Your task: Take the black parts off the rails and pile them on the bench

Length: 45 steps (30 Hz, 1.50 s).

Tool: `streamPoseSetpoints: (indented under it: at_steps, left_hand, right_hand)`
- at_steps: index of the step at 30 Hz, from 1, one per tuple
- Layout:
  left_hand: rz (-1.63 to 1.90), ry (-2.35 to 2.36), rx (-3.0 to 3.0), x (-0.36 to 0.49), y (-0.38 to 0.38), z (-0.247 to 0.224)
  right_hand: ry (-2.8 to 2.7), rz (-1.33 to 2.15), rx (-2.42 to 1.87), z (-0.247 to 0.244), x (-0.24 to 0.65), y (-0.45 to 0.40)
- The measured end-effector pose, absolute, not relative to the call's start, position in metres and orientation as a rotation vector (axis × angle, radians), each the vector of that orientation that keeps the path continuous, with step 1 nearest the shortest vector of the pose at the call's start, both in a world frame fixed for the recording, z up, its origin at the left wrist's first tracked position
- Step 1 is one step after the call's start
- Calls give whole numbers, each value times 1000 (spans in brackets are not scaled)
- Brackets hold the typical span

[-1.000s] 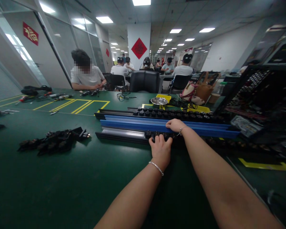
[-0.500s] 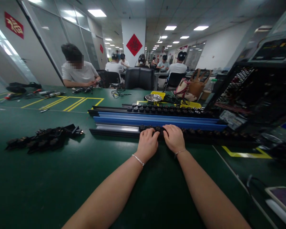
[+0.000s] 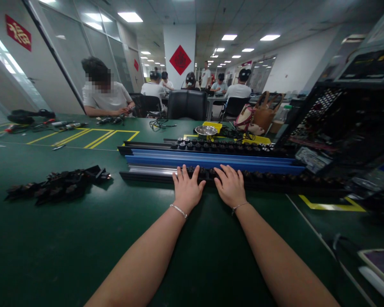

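Note:
Just ahead of me a long black rail [image 3: 153, 176] lies crosswise on the green table, with a row of small black parts [image 3: 269, 176] seated along its middle and right. My left hand [image 3: 188, 191] rests with spread fingers over the rail, near where its bare silver channel [image 3: 152, 169] meets the row. My right hand [image 3: 231, 186] lies on the row a little farther right, fingers apart. Neither hand grips anything that I can see. Behind them run a blue rail [image 3: 211, 160] and another black rail carrying similar parts [image 3: 208, 146].
A pile of black parts [image 3: 62, 183] lies at left. A metal dish [image 3: 206, 130] and yellow trays [image 3: 256, 140] stand behind the rails. An open black computer case [image 3: 336, 123] fills the right; a phone [image 3: 379, 262] lies at lower right. A co-worker [image 3: 105, 94] sits across the table.
My left hand has shifted left along the rail and its bent fingers have spread. My right hand has moved slightly left and its fingers have opened out. The rails stay in place.

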<state>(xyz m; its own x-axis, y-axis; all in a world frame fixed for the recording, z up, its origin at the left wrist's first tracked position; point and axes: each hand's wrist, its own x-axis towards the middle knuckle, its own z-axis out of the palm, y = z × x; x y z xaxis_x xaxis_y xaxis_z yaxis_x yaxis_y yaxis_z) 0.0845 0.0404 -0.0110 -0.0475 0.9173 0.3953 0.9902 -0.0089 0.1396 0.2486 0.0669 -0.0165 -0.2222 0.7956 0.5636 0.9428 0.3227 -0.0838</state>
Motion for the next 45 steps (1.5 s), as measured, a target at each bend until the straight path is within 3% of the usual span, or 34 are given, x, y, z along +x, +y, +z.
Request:
streamPoseSetpoints:
  at_steps: [10, 23, 45]
  left_hand:
    - [-406, -2113, -2018, 87, 37, -2]
    - [-471, -2129, -1974, 82, 37, -2]
    - [-585, -2035, -2005, 52, 34, -8]
  right_hand:
    - [-2024, -464, -1492, -17, 244, 67]
    - [-2320, -542, -1249, -15, 232, 59]
    - [-2058, -442, -1466, -14, 204, 64]
